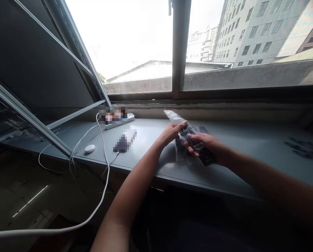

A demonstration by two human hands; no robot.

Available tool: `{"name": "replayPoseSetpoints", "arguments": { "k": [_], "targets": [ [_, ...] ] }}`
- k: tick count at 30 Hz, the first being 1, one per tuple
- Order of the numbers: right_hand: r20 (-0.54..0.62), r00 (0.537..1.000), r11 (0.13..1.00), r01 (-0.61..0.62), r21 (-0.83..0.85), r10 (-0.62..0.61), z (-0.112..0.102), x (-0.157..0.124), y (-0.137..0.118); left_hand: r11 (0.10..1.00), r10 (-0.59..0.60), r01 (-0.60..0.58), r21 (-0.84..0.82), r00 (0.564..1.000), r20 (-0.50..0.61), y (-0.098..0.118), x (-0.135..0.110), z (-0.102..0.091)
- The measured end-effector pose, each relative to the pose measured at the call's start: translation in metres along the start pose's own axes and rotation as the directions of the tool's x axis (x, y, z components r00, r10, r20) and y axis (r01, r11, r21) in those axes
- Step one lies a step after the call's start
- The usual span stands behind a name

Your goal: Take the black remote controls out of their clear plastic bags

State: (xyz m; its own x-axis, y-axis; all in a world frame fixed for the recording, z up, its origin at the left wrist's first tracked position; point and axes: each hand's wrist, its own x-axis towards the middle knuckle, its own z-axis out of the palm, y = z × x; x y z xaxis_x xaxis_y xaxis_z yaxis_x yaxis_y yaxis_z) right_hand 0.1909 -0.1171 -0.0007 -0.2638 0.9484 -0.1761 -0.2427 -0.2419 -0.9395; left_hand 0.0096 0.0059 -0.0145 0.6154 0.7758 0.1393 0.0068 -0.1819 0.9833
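Note:
A clear plastic bag (171, 114) is between my hands, its flat end sticking up to the left and a loose part hanging toward the table. My left hand (171, 133) is closed on the bag from the left. My right hand (205, 141) wraps round a long black object (207, 158), whose lower end juts out below the palm; its kind is not clear. Whether it lies inside the bag or against it, I cannot tell. Just behind my fingers shows another dark flat piece (202, 129), partly covered.
A grey table (251, 140) runs along the window. To the left are a blurred-out phone-like item (124, 141) on a cable, a white round puck (89, 149), a power strip (119, 121) and a looping white cable (107, 175). Metal frame bars (30, 115) slant at far left. Dark items (306, 148) lie far right.

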Motion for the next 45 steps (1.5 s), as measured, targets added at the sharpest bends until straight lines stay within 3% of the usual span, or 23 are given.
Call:
{"name": "replayPoseSetpoints", "arguments": {
  "k": [7,13,16,18,21,23,25,28,32,35,40,43,45],
  "targets": [
    [-0.009,1.0,0.999,-0.028,0.016,0.028,0.003,-0.001,-0.002,0.993,0.113,-0.114,-0.008,0.991,-0.071,-0.005,0.004,-0.002],
    [-0.013,1.0,1.0,-0.016,0.001,0.016,0.0,-0.001,-0.001,0.995,0.097,-0.098,-0.02,0.995,-0.03,-0.003,0.004,-0.002],
    [-0.002,0.999,0.999,-0.037,-0.006,0.037,0.0,0.0,-0.002,0.986,0.117,-0.134,-0.099,0.981,-0.157,-0.001,0.007,-0.007],
    [0.009,0.999,0.998,-0.054,-0.018,0.054,0.0,0.0,-0.004,0.972,0.12,-0.179,-0.153,0.935,-0.333,0.001,0.009,-0.014],
    [-0.049,0.998,0.999,-0.031,-0.019,0.03,0.001,0.0,-0.009,0.946,0.057,-0.234,-0.224,0.8,-0.597,0.002,0.009,-0.024],
    [-0.134,0.991,1.0,0.007,-0.011,-0.009,0.001,0.0,-0.012,0.926,0.004,-0.266,-0.268,0.717,-0.697,0.002,0.009,-0.028],
    [-0.199,0.979,0.999,0.036,-0.001,-0.036,-0.001,0.0,-0.014,0.905,-0.019,-0.294,-0.307,0.693,-0.721,0.001,0.009,-0.028],
    [-0.228,0.969,0.994,0.106,0.038,-0.094,-0.002,0.0,-0.015,0.877,-0.009,-0.298,-0.376,0.773,-0.634,0.0,0.01,-0.024],
    [-0.179,0.974,0.988,0.15,0.043,-0.14,0.002,-0.001,-0.016,0.852,0.006,-0.218,-0.477,0.914,-0.407,0.002,0.009,-0.014],
    [-0.134,0.98,0.989,0.149,0.021,-0.145,0.007,-0.003,-0.017,0.851,-0.005,-0.128,-0.509,0.968,-0.251,0.004,0.006,-0.009],
    [-0.169,0.978,0.991,0.129,0.03,-0.123,0.006,-0.003,-0.017,0.889,0.025,-0.098,-0.447,0.986,-0.166,0.005,0.002,-0.009],
    [-0.231,0.964,0.99,0.139,0.006,-0.134,0.004,-0.001,-0.016,0.885,-0.008,-0.118,-0.45,0.964,-0.267,0.004,0.005,-0.013],
    [-0.243,0.958,0.989,0.15,-0.016,-0.149,0.003,-0.001,-0.016,0.866,-0.052,-0.15,-0.478,0.922,-0.385,0.004,0.008,-0.017]
  ]
}}
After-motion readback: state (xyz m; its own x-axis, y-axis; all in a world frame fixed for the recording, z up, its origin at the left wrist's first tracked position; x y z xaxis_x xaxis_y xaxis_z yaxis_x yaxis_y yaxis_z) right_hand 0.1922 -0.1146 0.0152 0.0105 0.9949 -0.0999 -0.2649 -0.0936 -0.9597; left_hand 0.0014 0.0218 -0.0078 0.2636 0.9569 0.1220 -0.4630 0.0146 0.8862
